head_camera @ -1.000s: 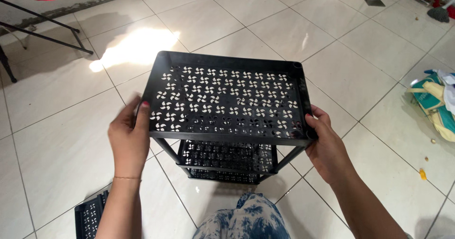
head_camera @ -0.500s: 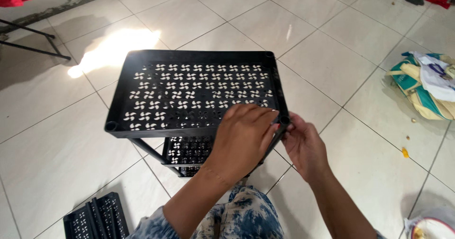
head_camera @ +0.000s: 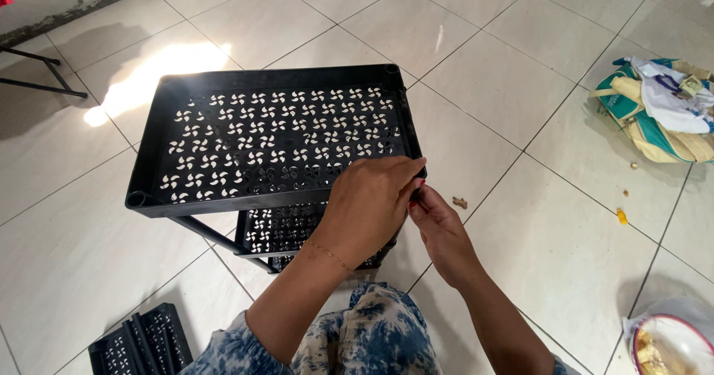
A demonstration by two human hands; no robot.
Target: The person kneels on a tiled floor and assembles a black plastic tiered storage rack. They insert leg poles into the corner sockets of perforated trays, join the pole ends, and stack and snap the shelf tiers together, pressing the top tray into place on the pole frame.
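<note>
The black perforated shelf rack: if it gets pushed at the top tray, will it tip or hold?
The rack probably feels light: its trays are thin and full of cut-outs. It may wobble or tip, since it stands tall on slim corner posts. The glossy tile floor suggests it would slide easily. Both the left hand and right hand are at its near right corner.

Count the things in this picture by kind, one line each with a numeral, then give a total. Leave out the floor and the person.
Black perforated shelf trays on the rack: 2, top and lower
Loose black perforated panels on the floor: 1
Bags: 1, teal and cream
Bowls: 1
Total: 5
</note>
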